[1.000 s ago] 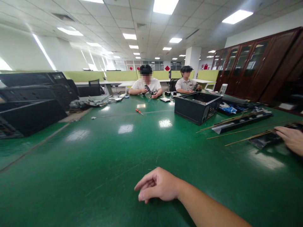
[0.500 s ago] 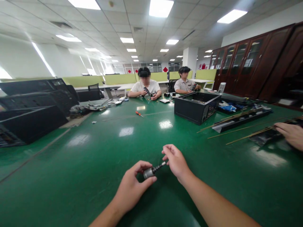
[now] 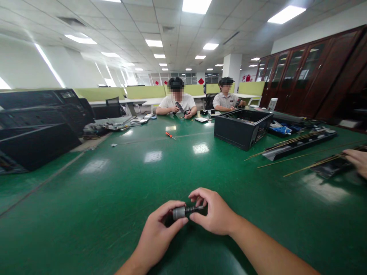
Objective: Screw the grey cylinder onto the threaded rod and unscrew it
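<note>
My left hand [image 3: 160,229] is closed around a small metal motor [image 3: 179,213], a grey cylinder with a thin, ridged dark shaft pointing right. Its thumb and fingers press on the cylinder from below and above. My right hand [image 3: 215,212] curves about the shaft's far end, thumb and fingertips apart. The shaft's light tip lies between them, and I cannot see whether the palm side touches it. Both hands are just over the green table [image 3: 120,191].
A black computer case [image 3: 239,130], thin brass-coloured rods [image 3: 272,165] and a co-worker's hand [image 3: 357,158] are on the right. An orange screwdriver [image 3: 169,135] lies ahead. Dark panels [image 3: 37,145] stand left. Two people [image 3: 177,103] sit across the table.
My right hand has moved down around the shaft, thumb now below it. The motor has turned to lie more level. The co-worker's hand at right has shifted toward the edge of view.
</note>
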### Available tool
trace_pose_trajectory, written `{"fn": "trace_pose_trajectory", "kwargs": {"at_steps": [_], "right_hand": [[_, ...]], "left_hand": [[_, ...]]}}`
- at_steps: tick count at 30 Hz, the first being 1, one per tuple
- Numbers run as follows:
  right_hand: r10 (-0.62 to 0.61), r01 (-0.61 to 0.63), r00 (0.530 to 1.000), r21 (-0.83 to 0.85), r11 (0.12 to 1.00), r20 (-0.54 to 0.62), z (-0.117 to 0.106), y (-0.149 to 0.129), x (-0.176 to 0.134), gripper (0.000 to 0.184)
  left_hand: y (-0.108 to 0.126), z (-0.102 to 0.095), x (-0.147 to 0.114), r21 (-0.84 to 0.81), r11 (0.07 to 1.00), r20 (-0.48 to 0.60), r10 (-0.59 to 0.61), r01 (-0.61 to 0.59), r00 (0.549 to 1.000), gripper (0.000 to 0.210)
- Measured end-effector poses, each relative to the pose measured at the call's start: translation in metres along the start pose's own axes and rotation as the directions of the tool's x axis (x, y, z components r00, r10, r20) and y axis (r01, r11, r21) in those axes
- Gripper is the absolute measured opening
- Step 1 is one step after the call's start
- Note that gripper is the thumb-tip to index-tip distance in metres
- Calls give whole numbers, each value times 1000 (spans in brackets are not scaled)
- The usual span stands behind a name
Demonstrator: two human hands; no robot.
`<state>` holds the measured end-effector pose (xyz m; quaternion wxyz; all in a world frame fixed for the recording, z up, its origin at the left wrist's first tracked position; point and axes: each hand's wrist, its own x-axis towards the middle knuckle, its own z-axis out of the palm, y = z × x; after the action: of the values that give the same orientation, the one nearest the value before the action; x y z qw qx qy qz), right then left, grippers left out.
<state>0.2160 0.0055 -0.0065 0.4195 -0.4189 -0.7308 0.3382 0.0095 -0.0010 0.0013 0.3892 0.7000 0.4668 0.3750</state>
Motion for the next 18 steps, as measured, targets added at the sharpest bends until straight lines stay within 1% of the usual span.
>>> {"fn": "trace_pose_trajectory", "kwargs": {"at_steps": [3,8,12,15,18], "right_hand": [[-16,16,1000,-77,997,-10,1,1,0,39],[-57,55,998,-78,995,-17,3,-2,-1,34],[-84,82,996,-78,994,-22,4,-3,-2,20],[-77,76,997,-69,995,-10,4,-3,-1,11],[-53,53,999,-84,995,10,3,-4,-1,9]], "left_hand": [[1,0,-1,19,1000,-2,-6,6,1000,26],[-1,2,-1,27,999,-37,-20,21,999,29],[-3,3,-1,22,999,-42,-23,24,999,29],[-2,3,-1,31,999,-45,-23,24,999,29],[0,3,-1,52,998,-45,-34,36,998,29]]}}
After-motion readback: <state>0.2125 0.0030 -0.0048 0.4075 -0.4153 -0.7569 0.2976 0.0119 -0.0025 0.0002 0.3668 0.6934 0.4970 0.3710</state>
